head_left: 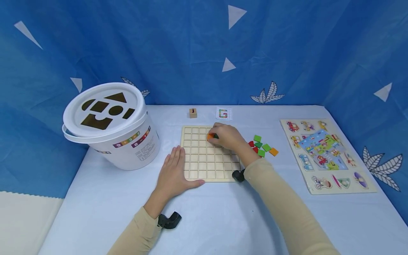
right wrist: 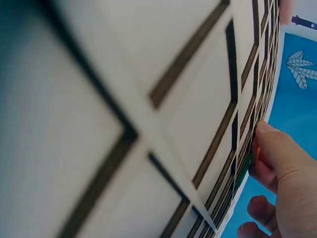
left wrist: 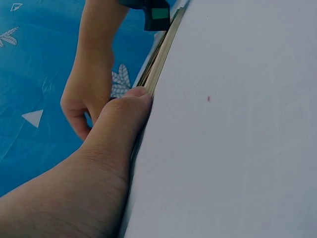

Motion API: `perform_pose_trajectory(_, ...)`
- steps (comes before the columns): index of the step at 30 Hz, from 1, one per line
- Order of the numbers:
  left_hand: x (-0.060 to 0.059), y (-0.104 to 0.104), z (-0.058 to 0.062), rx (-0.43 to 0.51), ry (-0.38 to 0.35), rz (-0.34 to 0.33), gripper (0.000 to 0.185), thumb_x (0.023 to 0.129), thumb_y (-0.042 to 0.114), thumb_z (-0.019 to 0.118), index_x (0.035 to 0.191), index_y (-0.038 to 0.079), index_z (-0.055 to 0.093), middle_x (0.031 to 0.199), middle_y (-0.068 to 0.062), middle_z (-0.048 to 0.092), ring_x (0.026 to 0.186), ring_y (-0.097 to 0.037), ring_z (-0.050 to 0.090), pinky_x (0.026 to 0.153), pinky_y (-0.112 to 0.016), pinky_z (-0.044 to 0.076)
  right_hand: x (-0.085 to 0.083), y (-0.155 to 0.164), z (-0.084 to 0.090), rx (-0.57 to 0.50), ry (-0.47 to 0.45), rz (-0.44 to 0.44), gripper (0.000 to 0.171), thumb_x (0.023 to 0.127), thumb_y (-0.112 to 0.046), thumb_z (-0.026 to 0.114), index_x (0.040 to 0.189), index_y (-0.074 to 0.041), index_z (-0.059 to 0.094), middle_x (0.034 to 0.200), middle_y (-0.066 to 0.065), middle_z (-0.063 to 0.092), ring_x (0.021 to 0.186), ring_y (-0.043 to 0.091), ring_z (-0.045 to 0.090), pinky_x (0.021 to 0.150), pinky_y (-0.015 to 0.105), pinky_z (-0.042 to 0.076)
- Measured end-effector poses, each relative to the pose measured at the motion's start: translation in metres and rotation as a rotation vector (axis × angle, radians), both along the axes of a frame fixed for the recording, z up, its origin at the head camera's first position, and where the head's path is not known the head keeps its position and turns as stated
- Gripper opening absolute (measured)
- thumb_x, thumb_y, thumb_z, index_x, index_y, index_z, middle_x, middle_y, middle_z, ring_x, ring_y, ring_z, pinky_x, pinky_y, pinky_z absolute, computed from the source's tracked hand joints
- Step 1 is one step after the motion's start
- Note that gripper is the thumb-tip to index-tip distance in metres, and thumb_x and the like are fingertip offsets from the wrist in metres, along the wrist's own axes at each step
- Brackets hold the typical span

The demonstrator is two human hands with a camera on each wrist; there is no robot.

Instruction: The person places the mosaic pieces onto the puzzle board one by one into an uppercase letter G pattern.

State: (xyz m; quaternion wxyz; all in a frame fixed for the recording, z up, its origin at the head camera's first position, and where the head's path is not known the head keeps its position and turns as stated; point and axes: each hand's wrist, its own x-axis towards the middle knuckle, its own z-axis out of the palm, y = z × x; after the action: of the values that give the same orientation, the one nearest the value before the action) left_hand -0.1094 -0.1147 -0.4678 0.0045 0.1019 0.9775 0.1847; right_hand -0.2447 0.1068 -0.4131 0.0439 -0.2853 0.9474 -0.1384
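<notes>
Pinching an orange tile (head_left: 210, 136) and a green one over the wooden grid board's (head_left: 204, 166) back row, the right hand (head_left: 227, 137) works while the flat left hand (head_left: 173, 170) steadies its nine-o'clock edge; the loose tiles (head_left: 262, 146) at three o'clock remain unplaced, cells mostly bare.

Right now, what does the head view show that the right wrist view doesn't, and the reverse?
Head view only: the white shape-sorter bucket, the vehicle peg puzzle, loose green, red and orange tiles on the table, a small wooden cube, and the left hand lying flat at the grid board's left edge.
Right wrist view only: a close, blurred look along the board's square cells, with the fingers at one cell's edge.
Both: the wooden grid board and the right hand pinching coloured tiles against it.
</notes>
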Motion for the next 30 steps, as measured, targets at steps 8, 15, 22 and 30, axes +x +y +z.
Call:
perform_pose_trajectory(8, 0.0, -0.001, 0.0, -0.008, 0.006, -0.004, 0.139, 0.064, 0.092, 0.056, 0.158, -0.001, 0.012, 0.167, -0.017, 0.01, 0.156, -0.031, 0.006, 0.126, -0.048, 0.013, 0.0, -0.002, 0.0, -0.011, -0.025, -0.017, 0.028, 0.095, -0.033, 0.067, 0.117, -0.018, 0.074, 0.108, -0.001, 0.065, 0.089, 0.015, 0.061, 0.08, 0.034, 0.055)
perform_pose_trajectory(15, 0.001, 0.0, 0.001, -0.002, 0.019, -0.005, 0.138, 0.065, 0.09, 0.059, 0.157, -0.002, 0.013, 0.166, -0.018, 0.011, 0.156, -0.032, 0.008, 0.126, -0.049, 0.014, 0.001, 0.0, 0.0, -0.03, -0.054, -0.038, 0.028, 0.094, -0.031, 0.068, 0.118, -0.018, 0.074, 0.11, -0.001, 0.064, 0.092, 0.016, 0.062, 0.085, 0.035, 0.055)
perform_pose_trajectory(22, 0.001, 0.001, 0.002, -0.005, 0.013, -0.007, 0.138, 0.065, 0.089, 0.059, 0.157, -0.002, 0.013, 0.166, -0.018, 0.011, 0.156, -0.032, 0.008, 0.126, -0.049, 0.013, 0.003, 0.009, 0.008, -0.035, -0.064, -0.043, 0.031, 0.094, -0.031, 0.069, 0.122, -0.016, 0.072, 0.114, 0.0, 0.066, 0.096, 0.017, 0.063, 0.086, 0.036, 0.055)
perform_pose_trajectory(30, 0.001, 0.001, 0.001, -0.004, 0.01, -0.002, 0.138, 0.065, 0.09, 0.059, 0.157, -0.001, 0.012, 0.167, -0.017, 0.01, 0.156, -0.031, 0.007, 0.126, -0.048, 0.013, 0.005, 0.053, 0.022, -0.066, -0.131, -0.174, 0.035, 0.095, -0.028, 0.068, 0.128, -0.014, 0.068, 0.118, 0.004, 0.064, 0.101, 0.023, 0.061, 0.091, 0.042, 0.053)
